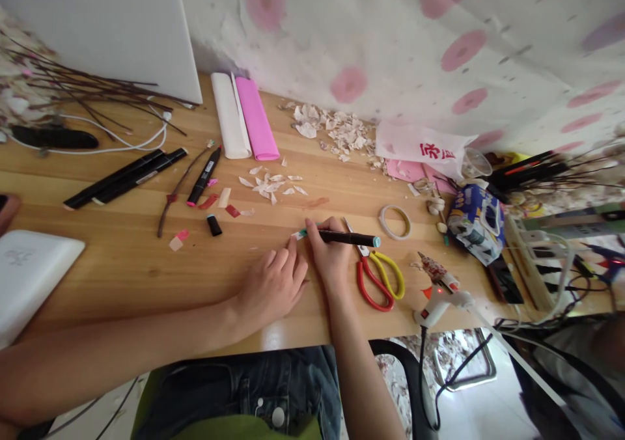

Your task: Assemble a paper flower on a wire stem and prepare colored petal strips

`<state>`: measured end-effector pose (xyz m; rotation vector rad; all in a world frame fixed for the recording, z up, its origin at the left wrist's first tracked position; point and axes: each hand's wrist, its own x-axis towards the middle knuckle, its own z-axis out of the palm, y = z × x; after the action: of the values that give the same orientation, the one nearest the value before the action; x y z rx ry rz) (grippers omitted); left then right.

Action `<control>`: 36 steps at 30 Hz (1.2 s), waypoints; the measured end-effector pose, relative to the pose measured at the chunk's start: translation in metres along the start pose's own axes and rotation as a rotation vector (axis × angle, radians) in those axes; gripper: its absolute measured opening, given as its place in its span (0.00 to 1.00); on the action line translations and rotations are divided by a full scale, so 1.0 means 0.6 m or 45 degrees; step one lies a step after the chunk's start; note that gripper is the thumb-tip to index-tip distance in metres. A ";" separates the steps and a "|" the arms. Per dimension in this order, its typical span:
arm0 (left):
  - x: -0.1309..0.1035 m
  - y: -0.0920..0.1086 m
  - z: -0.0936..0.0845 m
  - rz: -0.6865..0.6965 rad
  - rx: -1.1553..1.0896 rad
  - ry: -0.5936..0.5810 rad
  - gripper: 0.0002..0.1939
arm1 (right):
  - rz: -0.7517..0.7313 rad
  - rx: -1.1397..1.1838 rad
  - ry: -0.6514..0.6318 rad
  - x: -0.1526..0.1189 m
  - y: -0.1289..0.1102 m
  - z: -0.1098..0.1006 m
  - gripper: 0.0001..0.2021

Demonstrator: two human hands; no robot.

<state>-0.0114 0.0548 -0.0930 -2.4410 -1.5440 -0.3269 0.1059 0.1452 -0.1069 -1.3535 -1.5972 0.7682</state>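
Observation:
In the head view my right hand (333, 252) is closed around a black marker (352, 238) with a teal end, held like a pen and pointing left. The marker's tip meets a small pale paper strip (297, 235) that shows teal colour. My left hand (277, 276) lies to the left, its fingers curled together and the fingertips pinning the strip to the table. A black marker cap (213, 225) sits farther left. Just right of my right hand are scissors (378, 277) with one red and one yellow handle.
Left are a pink-tipped marker (204, 176), a twig (180, 189), more black markers (124, 178) and paper scraps (232, 211). White and pink paper rolls (256, 120) lie behind. On the right are a tape roll (395, 222), a hot glue gun (442, 297) and a tissue pack (474, 222).

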 end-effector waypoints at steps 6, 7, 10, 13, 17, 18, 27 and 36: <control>0.000 0.000 -0.003 -0.014 -0.023 -0.034 0.17 | -0.019 -0.012 -0.022 -0.002 0.003 0.003 0.19; 0.000 0.001 -0.003 -0.017 -0.027 -0.039 0.17 | -0.024 -0.013 -0.030 -0.002 0.005 0.003 0.19; 0.000 0.001 -0.002 -0.033 -0.019 -0.055 0.19 | -0.043 -0.008 -0.078 -0.002 0.008 0.005 0.19; 0.000 0.001 0.000 -0.035 -0.007 -0.058 0.18 | -0.038 -0.010 -0.047 -0.001 0.009 0.005 0.20; 0.000 0.000 -0.001 -0.031 0.003 -0.053 0.19 | -0.053 0.007 -0.100 0.000 0.007 0.005 0.20; 0.000 0.000 -0.001 -0.029 0.006 -0.050 0.19 | -0.055 0.012 -0.106 0.000 0.007 0.006 0.19; 0.000 0.001 -0.003 -0.021 -0.002 -0.042 0.19 | -0.033 0.053 -0.121 0.002 0.005 0.009 0.19; 0.001 0.000 -0.002 -0.024 -0.021 -0.036 0.19 | -0.009 0.058 -0.091 0.002 0.004 0.010 0.20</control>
<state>-0.0109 0.0551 -0.0916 -2.4551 -1.5833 -0.3106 0.1013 0.1476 -0.1115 -1.3002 -1.6290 0.8524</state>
